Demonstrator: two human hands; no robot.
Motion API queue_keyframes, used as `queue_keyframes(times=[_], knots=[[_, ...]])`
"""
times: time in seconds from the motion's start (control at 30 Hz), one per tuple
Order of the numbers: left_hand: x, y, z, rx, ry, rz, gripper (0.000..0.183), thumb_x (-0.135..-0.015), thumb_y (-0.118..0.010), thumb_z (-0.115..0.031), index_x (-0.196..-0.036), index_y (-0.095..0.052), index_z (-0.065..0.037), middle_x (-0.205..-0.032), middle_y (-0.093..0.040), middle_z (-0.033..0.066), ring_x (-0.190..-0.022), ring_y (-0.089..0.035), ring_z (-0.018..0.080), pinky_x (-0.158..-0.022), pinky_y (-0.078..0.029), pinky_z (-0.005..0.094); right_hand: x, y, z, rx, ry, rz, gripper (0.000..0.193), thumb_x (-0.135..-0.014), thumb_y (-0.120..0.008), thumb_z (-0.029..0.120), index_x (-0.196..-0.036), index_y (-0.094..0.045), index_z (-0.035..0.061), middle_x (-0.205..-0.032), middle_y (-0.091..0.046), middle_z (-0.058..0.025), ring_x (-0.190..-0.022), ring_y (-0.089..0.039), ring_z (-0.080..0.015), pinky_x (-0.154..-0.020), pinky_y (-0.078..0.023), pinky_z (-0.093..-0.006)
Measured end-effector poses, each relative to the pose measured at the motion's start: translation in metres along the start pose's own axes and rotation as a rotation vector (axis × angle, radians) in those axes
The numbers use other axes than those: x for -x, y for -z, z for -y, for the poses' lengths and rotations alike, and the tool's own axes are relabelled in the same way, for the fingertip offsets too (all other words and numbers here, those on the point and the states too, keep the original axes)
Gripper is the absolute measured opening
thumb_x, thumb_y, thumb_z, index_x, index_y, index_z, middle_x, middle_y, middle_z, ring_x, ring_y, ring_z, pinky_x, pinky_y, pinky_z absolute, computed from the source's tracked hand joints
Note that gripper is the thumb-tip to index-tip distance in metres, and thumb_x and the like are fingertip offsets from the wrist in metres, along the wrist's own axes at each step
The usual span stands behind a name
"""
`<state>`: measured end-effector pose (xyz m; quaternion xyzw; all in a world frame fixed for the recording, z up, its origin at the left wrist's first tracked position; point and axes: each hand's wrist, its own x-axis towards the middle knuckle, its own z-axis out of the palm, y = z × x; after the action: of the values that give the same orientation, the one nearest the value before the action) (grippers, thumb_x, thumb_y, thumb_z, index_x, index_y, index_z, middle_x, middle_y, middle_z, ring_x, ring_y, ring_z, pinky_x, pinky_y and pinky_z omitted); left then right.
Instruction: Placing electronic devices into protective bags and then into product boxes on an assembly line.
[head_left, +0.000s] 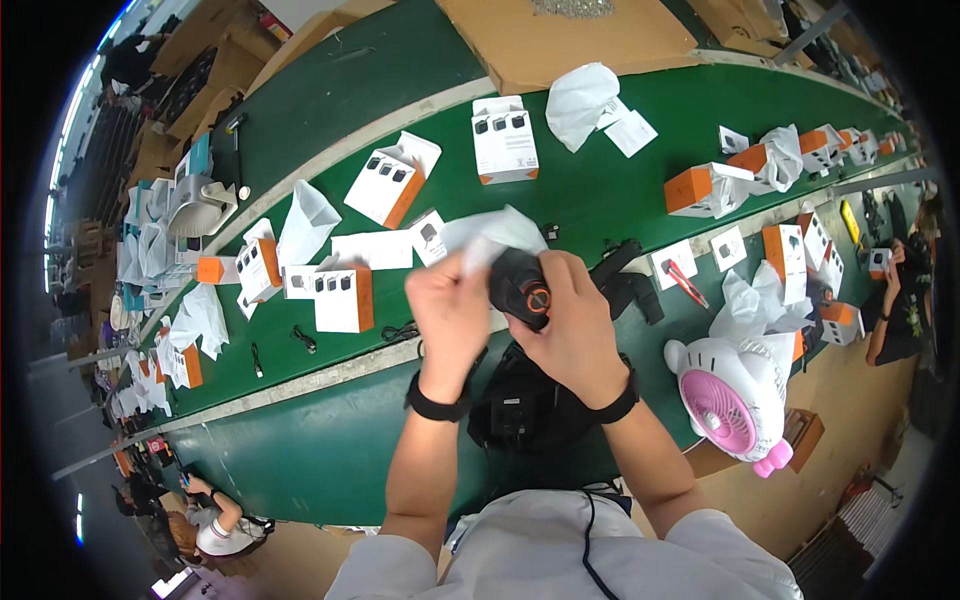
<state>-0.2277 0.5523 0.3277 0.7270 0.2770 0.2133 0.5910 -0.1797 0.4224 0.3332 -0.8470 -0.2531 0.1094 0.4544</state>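
In my right hand (575,335) is a small black device (520,287) with an orange ring, its exact kind unclear. The fingers wrap round its right side. My left hand (448,315), smeared by motion, is closed beside it on a thin white bag (500,232), which spreads out behind the device. Both wrists wear black bands. A black bundle (520,405) lies just below my hands, near the bench's front edge. Right of the device are black straps (630,285). An opened white and orange box (343,298) stands left of my left hand.
Several white and orange boxes (505,140) and crumpled white bags stand about the green bench. Black cables (303,340) lie at left. A red-handled cutter (687,285) and a white and pink fan (728,395) are at right. Other people sit at both sides.
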Motion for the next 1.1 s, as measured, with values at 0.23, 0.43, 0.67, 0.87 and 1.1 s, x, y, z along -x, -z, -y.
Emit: queue_keyframes(times=[0.23, 0.43, 0.67, 0.87, 1.1], knots=[[0.023, 0.0, 0.004, -0.192, -0.313, 0.105, 0.032, -0.07, -0.065, 0.009, -0.101, -0.068, 0.002, -0.076, -0.065, 0.0179, -0.069, -0.066, 0.0343, -0.063, -0.051, 0.0328, -0.018, 0.003, -0.027, -0.202, 0.039, 0.178, 0.058, -0.061, -0.079, 0.012, -0.111, -0.054, -0.0044, -0.13, -0.044, -0.0243, -0.105, -0.058, -0.0379, -0.084, -0.051, -0.0388], [0.031, -0.024, 0.002, -0.149, -0.36, 0.352, 0.029, -0.07, -0.066, 0.005, -0.099, -0.069, 0.001, -0.066, -0.06, 0.0129, -0.055, -0.059, 0.0208, -0.055, -0.046, 0.026, -0.018, -0.035, -0.049, -0.232, 0.074, -0.251, 0.049, -0.069, -0.068, 0.02, -0.109, -0.053, -0.0044, -0.097, -0.059, -0.0201, -0.087, -0.063, -0.0329, -0.074, -0.05, -0.0362], [-0.071, -0.044, 0.037, 0.054, -0.111, 0.623, 0.019, -0.08, -0.068, -0.011, -0.098, -0.068, -0.004, -0.08, -0.066, 0.005, -0.066, -0.054, 0.0084, -0.057, -0.043, 0.026, 0.006, -0.008, -0.151, -0.118, -0.01, -0.466, 0.058, -0.077, -0.071, 0.024, -0.125, -0.047, 0.0018, -0.122, -0.054, -0.0133, -0.113, -0.053, -0.0284, -0.097, -0.04, -0.0358], [-0.24, -0.078, 0.127, -0.75, -0.299, 0.462, 0.048, -0.081, -0.066, -0.027, -0.123, -0.056, -0.006, -0.118, -0.059, 0.0203, -0.107, -0.057, 0.0332, -0.089, -0.048, 0.0424, 0.066, 0.013, -0.173, -0.17, 0.004, -0.305, 0.06, -0.08, -0.069, 0.024, -0.132, -0.044, 0.0042, -0.132, -0.049, -0.0133, -0.122, -0.047, -0.0288, -0.105, -0.034, -0.0386], [-0.152, -0.061, 0.108, -1.007, -0.552, 0.426, 0.016, -0.079, -0.065, -0.02, -0.092, -0.06, -0.011, -0.098, -0.064, 0.0137, -0.071, -0.065, 0.0318, -0.064, -0.049, 0.0473, 0.111, 0.067, -0.201, 0.046, 0.084, -0.299, 0.061, -0.081, -0.069, 0.024, -0.133, -0.043, 0.0049, -0.134, -0.048, -0.0132, -0.124, -0.045, -0.029, -0.107, -0.031, -0.0395]])
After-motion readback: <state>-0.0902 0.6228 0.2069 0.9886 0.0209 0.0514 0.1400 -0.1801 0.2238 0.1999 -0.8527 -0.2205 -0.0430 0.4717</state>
